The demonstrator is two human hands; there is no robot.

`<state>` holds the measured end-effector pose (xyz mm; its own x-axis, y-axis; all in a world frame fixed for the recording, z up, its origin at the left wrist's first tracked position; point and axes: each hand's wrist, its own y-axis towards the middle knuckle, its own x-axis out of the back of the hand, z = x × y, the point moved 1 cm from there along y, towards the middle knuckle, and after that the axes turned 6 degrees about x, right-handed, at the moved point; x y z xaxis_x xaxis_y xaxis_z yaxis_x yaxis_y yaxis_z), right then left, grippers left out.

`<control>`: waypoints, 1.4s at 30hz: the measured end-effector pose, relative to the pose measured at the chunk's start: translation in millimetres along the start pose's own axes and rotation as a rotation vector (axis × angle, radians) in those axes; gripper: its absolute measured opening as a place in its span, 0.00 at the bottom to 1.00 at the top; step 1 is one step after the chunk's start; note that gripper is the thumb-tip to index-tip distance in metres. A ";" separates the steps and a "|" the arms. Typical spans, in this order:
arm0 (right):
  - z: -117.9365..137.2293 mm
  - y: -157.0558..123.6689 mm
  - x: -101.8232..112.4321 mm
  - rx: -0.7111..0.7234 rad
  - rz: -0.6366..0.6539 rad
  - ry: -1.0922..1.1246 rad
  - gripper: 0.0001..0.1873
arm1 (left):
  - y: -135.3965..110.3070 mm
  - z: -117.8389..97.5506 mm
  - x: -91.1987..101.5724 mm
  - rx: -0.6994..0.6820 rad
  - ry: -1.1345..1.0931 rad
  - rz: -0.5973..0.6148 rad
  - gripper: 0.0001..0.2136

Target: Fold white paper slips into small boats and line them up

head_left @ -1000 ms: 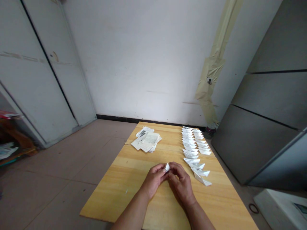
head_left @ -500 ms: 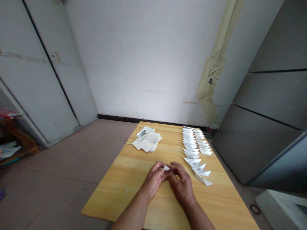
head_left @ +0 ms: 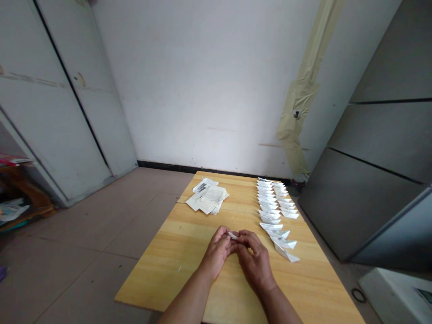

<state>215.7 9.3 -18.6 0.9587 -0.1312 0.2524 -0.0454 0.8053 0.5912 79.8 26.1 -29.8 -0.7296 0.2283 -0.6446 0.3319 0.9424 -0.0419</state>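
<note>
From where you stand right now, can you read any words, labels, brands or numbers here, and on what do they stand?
Nothing can be read.
Loose papers on the table: print too small and blurred to read.
Rows of folded papers and the folded paper: no readable text.

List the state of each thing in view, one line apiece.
Left hand, fingertips pinching the small folded paper.
Right hand, fingertips meeting the same paper from the other side.
Small folded paper, white, held between both hands, partly hidden.
Printed paper sheets, unfolded, lying in a loose overlapping pile.
Folded paper pieces, lined up in two close rows.
Wooden table, bearing the papers.
White cabinet doors, shut.
</note>
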 end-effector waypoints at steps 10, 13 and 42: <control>-3.0 -1.5 -1.2 0.035 0.019 -0.020 0.12 | -1.9 -1.7 -3.1 0.004 0.032 -0.026 0.13; -5.2 -1.7 -2.0 0.043 0.007 -0.025 0.13 | -2.2 -3.1 -4.6 0.003 0.038 -0.026 0.14; -2.2 -0.1 -1.7 -0.024 0.031 0.006 0.10 | -0.5 0.0 -4.8 -0.018 0.093 -0.036 0.15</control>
<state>214.7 10.8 -20.7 0.9587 -0.1024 0.2654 -0.0685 0.8224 0.5647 83.1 24.5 -26.6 -0.7936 0.2148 -0.5693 0.2941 0.9545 -0.0498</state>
